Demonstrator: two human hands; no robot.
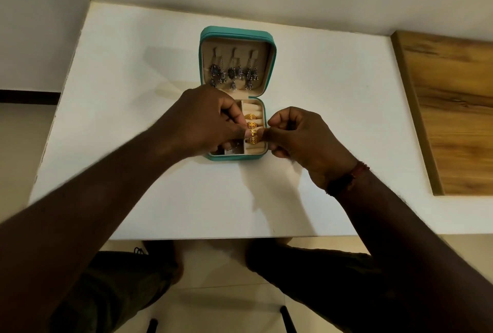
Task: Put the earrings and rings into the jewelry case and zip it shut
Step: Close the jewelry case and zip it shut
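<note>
I see my left hand [208,122] and right hand [301,138] both curled tight, fingertips pinching one gold ring [253,132] from either side in the ring slot of the teal jewelry case [237,31]. The case lies open mid-bench [133,66], its long axis running away from me. The lid is at the far end, with earrings [232,74] hanging inside.

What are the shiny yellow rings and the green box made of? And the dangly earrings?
The rings look like gold-coloured metal: yellow, shiny and patterned. I cannot tell if they are real gold or plating. The jewelry case seems to be teal faux leather outside, smooth, with a soft beige lining. The earrings look like dark, dull silvery metal.
</note>
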